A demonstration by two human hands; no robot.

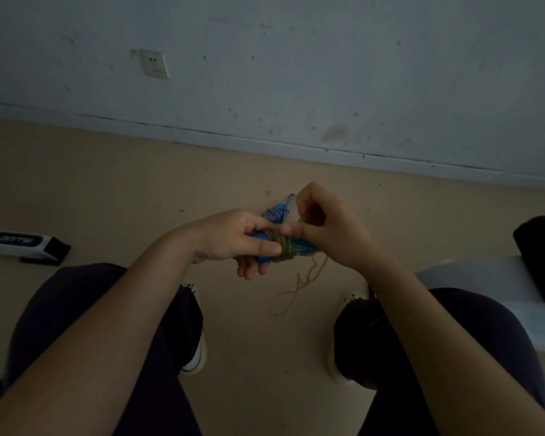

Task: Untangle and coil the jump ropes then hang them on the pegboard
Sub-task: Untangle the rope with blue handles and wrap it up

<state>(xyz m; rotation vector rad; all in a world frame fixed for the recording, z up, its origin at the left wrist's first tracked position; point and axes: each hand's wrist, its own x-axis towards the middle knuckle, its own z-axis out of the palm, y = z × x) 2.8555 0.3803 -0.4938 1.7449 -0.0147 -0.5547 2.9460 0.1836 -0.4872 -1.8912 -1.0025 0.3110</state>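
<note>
head view: both hands on a small rope bundle over the floor

head view, dim light. person seated, dark-trousered knees (pixel 85 325) at the bottom left and right, both arms reaching forward to the middle of the frame. left hand (pixel 233 240) grips the blue bundle (pixel 272 217) from the left, fingers curled round it, index finger laid along its top toward the wrap. the bundle looks like a coiled blue-and-white jump rope, one end poking up past the hands; hard to be sure in this light. olive cord (pixel 286 247) is wound several turns round the bundle's middle, between the two hands. right hand (pixel 324 225) sits just right of the wrap, thumb and fingers curled in a pinch at the cord, thumb tip touching the left index finger. a loose tail of the cord hangs below the hands, dangling above the tan floor (pixel 107 184) between the shoes (pixel 197 357). black-and-white box (pixel 22 245) lies on the floor far left. grey scuffed wall (pixel 328 73) behind, with a socket (pixel 153 63) upper left. white surface (pixel 472 281) with a dark object on it at the right edge.
</note>
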